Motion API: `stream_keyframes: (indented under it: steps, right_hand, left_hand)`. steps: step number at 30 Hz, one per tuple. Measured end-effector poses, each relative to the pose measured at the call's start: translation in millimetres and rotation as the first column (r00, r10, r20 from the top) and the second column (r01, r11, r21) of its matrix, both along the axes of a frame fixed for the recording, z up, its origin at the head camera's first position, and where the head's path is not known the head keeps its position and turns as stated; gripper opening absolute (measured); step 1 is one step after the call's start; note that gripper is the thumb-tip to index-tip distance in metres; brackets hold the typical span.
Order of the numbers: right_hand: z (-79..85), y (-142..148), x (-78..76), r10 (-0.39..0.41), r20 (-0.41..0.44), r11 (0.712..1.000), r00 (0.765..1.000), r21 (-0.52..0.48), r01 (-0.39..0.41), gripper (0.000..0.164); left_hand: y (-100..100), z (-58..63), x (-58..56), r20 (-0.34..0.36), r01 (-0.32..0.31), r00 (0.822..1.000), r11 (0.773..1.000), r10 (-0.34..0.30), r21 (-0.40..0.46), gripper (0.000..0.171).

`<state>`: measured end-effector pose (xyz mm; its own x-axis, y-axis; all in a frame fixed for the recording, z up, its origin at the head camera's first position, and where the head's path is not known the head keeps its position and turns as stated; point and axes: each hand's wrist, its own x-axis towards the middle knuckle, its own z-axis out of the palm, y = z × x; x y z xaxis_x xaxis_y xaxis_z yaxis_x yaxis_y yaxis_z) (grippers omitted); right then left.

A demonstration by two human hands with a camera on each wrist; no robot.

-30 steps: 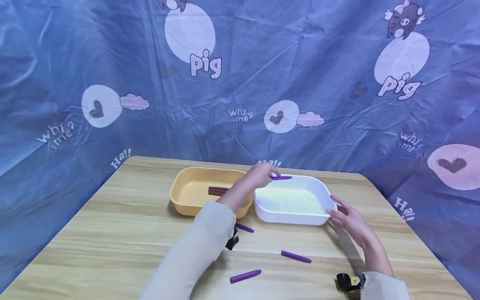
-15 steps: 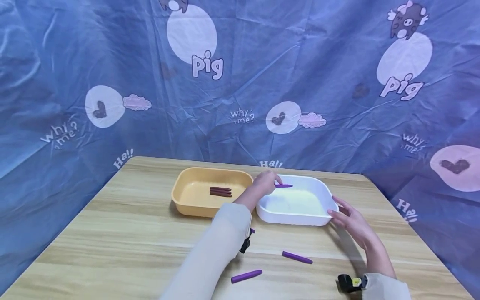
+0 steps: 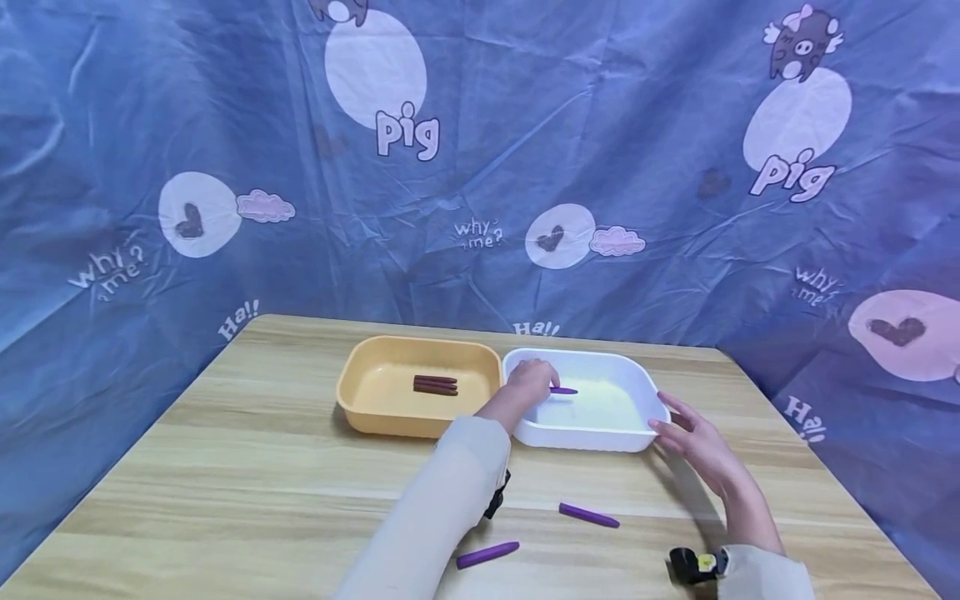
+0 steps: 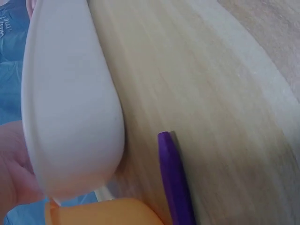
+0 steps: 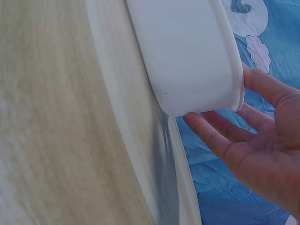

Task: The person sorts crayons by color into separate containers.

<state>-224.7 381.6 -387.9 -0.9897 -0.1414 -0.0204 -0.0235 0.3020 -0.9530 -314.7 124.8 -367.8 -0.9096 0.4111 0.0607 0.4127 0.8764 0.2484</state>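
Observation:
My left hand reaches over the near left rim of a white plastic tray. It pinches a purple crayon low inside, the tip pointing right. In the left wrist view the hand shows only in part beyond the tray wall, and the crayon it holds is hidden. At the tray's right end, my right hand holds the corner between thumb and fingers. The right wrist view shows the fingertips against the end wall and the thumb at the rim.
A yellow tray with several brown crayons stands against the white one's left side. Two purple crayons, one nearer and one farther right, lie on the wooden table. Another purple crayon lies beside the trays, hidden by my sleeve in the head view.
My left hand has come down with the purple crayon from above the white tray's far left rim to low inside it. The right hand stays at the tray's corner.

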Motion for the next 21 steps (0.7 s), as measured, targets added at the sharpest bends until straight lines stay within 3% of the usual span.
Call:
stream_keyframes:
  steps: [6, 21]
  right_hand:
    - [0.3, 0.4, 0.2, -0.003, 0.001, 1.0, 1.0, -0.003, 0.003, 0.073]
    - [1.1, -0.3, 2.1, -0.017, 0.001, 1.0, 1.0, 0.018, 0.017, 0.072]
  left_hand:
    - [1.8, -7.5, -2.0, 0.001, -0.042, 0.999, 0.999, 0.042, 0.01, 0.028]
    - [6.0, -11.1, -1.4, 0.029, -0.093, 0.995, 0.995, 0.092, 0.043, 0.021]
